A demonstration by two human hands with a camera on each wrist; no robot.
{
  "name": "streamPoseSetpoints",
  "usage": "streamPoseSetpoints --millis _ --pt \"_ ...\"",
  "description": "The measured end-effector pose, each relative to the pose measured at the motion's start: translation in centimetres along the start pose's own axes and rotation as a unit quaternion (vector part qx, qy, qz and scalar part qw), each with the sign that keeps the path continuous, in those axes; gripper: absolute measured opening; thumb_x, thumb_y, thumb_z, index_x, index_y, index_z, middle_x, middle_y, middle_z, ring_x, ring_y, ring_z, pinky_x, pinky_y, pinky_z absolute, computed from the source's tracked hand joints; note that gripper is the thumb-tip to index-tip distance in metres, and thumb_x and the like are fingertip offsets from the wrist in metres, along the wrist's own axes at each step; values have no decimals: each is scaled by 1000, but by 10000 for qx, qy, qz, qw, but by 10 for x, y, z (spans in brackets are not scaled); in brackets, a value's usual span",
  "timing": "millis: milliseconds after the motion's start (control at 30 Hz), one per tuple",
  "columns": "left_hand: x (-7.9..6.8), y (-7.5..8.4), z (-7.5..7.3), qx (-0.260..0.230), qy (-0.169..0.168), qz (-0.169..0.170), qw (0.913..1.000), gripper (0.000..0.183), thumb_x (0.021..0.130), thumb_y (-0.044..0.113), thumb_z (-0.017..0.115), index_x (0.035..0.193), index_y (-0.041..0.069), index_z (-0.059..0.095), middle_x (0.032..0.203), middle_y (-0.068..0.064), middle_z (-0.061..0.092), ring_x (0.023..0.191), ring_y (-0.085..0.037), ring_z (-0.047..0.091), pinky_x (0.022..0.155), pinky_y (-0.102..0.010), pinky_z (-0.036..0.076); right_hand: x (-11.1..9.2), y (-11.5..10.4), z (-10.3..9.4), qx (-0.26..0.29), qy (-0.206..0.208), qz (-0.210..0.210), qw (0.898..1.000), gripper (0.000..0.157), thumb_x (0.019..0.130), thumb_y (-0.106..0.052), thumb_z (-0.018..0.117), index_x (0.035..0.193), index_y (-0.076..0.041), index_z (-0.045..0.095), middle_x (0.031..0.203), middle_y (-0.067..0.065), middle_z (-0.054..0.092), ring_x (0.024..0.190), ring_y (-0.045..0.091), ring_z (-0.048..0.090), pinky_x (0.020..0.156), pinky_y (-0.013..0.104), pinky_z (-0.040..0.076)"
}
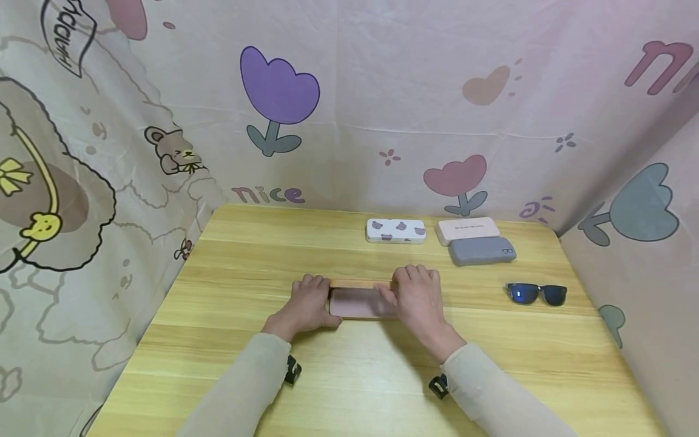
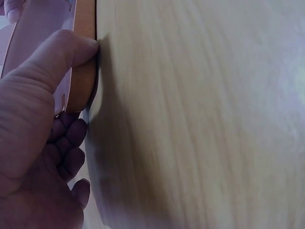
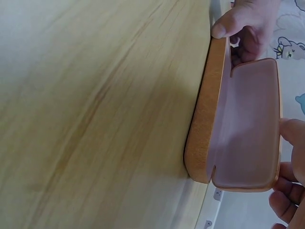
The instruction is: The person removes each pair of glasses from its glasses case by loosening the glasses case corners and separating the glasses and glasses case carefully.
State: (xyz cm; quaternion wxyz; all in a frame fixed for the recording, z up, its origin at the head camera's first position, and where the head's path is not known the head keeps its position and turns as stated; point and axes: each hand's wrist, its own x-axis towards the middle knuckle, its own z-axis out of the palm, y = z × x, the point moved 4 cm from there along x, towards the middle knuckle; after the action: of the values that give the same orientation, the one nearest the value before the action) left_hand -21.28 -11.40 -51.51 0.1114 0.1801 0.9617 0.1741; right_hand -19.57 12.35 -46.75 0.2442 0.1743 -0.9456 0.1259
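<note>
Slanting forward and inward, the left hand (image 1: 308, 306) faces the right hand (image 1: 419, 303) across a short gap. Beneath stretches a pale wooden table (image 1: 229, 291), backed by patterned cloth (image 1: 355, 91). The left thumb and fingers grip one end of the open orange-brown case (image 1: 357, 303) between them; the right ones pinch its raised lid (image 3: 252, 133).

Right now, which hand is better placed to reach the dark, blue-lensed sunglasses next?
Probably the right hand, nearer the sunglasses, which lie to its right; the left hand grips the left end of the open, orange, pink-lined glasses case.
</note>
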Motion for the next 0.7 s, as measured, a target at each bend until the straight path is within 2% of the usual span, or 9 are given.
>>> streamPoseSetpoints --millis 167,700 --pt "1 -1 1 -23 12 -11 10000 96 78 51 87 146 -6 52 138 -15 61 126 -35 47 99 -47 36 0 0 0 35 -75 45 10000 43 94 -54 75 82 -13 63 76 0 60 75 24 54 77 42 38" --pt "0 -1 0 -28 -4 19 10000 93 78 50 86 145 -5 53 136 -14 61 125 -33 47 100 -47 35 -5 -1 -1 57 42 -79 9999 42 93 -52 76 81 -14 63 75 -1 59 74 23 52 76 41 38"
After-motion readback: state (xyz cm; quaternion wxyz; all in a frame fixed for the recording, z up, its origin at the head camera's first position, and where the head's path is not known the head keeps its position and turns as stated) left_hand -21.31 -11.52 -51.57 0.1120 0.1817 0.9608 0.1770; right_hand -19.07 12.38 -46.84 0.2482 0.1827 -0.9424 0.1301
